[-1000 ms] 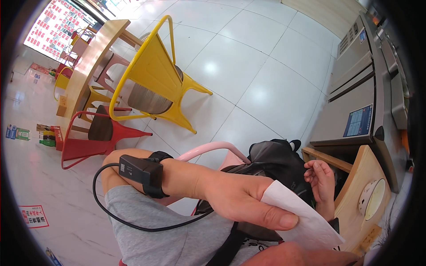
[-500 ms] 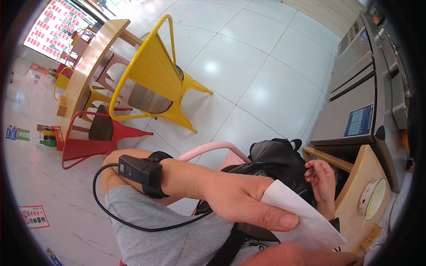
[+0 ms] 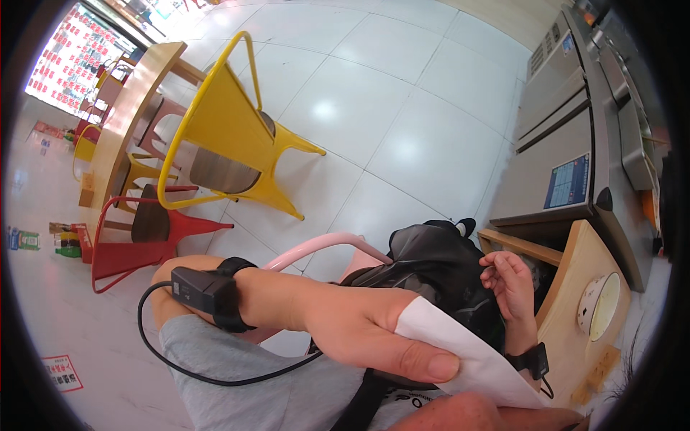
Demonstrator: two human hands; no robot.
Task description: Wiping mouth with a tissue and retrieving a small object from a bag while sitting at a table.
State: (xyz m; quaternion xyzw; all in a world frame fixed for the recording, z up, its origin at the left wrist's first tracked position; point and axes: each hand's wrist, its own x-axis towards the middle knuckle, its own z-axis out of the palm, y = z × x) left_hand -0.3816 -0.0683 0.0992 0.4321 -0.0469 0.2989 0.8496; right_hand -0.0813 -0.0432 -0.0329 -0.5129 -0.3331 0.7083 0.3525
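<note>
My left hand (image 3: 374, 327) reaches across from the left, its thumb pressed on a white paper napkin (image 3: 471, 352). The napkin hangs slanting toward the lower right, close to my body; the fingers behind it are hidden. Further right, my right hand (image 3: 512, 282) is raised over my dark-clothed lap, palm turned up. Its fingers are loosely bent and apart, with nothing visible in them. Black straps with small black devices circle both wrists, and a cable (image 3: 223, 383) loops from the left one.
A wooden table (image 3: 571, 302) at the right bears a speckled bowl (image 3: 600, 305). Beyond it stands a steel appliance (image 3: 568, 151). A pink chair (image 3: 330, 244) is under me. Yellow (image 3: 230, 129) and red (image 3: 136, 248) chairs stand at the left by a long wooden table (image 3: 136, 108).
The whole view has shifted slightly, so the room sits further left. My left hand still grips the napkin. More of the right wrist and its strap shows now, with the fingers still loosely bent.
</note>
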